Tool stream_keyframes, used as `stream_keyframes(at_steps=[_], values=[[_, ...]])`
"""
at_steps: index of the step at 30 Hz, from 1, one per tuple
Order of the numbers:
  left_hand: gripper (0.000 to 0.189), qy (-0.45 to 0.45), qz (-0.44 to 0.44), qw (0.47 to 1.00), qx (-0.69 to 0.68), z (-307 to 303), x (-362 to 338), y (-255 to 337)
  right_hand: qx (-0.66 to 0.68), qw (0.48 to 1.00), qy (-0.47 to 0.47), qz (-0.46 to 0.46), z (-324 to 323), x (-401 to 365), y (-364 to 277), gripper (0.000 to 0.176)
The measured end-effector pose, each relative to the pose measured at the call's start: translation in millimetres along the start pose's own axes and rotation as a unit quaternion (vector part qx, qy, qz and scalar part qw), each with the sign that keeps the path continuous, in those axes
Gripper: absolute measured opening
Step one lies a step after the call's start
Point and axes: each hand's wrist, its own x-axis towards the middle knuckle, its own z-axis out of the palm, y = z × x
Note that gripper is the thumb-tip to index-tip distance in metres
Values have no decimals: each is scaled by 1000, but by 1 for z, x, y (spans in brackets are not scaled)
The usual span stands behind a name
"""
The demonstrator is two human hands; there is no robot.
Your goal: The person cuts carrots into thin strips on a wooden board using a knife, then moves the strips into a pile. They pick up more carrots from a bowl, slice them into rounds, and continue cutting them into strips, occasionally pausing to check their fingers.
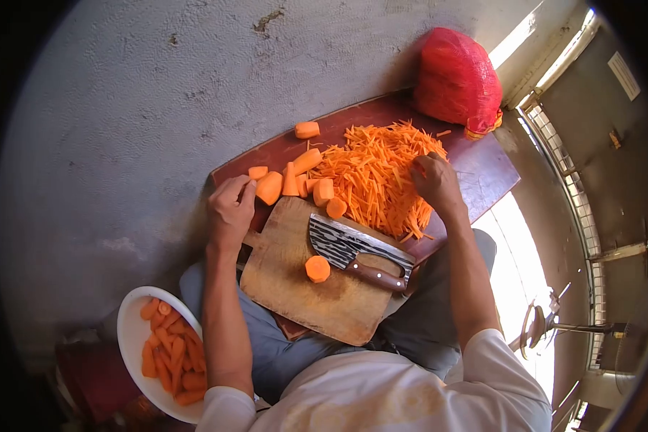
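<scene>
My left hand (230, 210) pinches a carrot chunk (269, 188) at the far left edge of the wooden cutting board (295, 288). My right hand (435, 180) rests fingers-down on a heap of shredded carrot (374, 176) on the dark red board (482, 169). A cleaver (356, 248) with a brown handle lies flat on the cutting board, held by neither hand. One round carrot piece (317, 268) sits beside its blade. Several more carrot chunks (317, 189) lie between my hands.
A white plate (133, 338) of peeled carrot pieces stands at lower left by my knee. A red mesh bag (457, 78) sits at the far end of the dark red board. A lone carrot chunk (307, 129) lies near the board's far edge. Grey concrete floor (137, 108) surrounds it.
</scene>
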Motion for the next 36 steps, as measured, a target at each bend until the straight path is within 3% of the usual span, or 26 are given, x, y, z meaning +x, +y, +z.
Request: stream_keyframes(at_steps=[5,12,15,17,20,22,23,24,26,29,31,33,34,36], values=[[8,12,28,999,14,-1,-2,0,24,999,-1,42,-4,5,6,16],[8,11,27,999,25,1,-3,-4,212,967,-35,137,-20,2,8,18],[8,20,42,999,25,4,-3,-9,422,889,-70,164,-36,-5,-13,16],[9,18,38,999,29,7,-4,-12,490,856,-115,120,-76,-14,-63,13],[9,8,36,999,21,6,-4,-13,535,827,-136,-109,-133,-32,-144,8],[10,8,36,999,15,8,-2,-11,661,701,-194,-186,-160,-48,-183,11],[10,12,35,999,14,8,-3,-12,708,613,-212,-279,-165,-42,-198,15],[10,15,32,999,11,10,-3,-12,727,560,-203,-341,-167,-39,-212,17],[11,10,46,998,30,7,-2,-8,751,506,-143,-399,-164,-45,-228,20],[12,-4,27,999,20,6,-4,-8,755,528,-75,-381,-163,-60,-227,25],[10,-14,4,1000,16,5,-2,0,725,565,-138,-369,-162,-44,-198,30],[10,-13,1,999,30,2,-2,-2,602,765,-26,-226,-143,-31,-151,32],[10,-7,9,999,32,3,-1,-4,528,837,-1,-143,-134,-24,-127,33],[10,-1,24,999,36,3,-2,-7,431,896,101,23,-72,10,-40,37]])
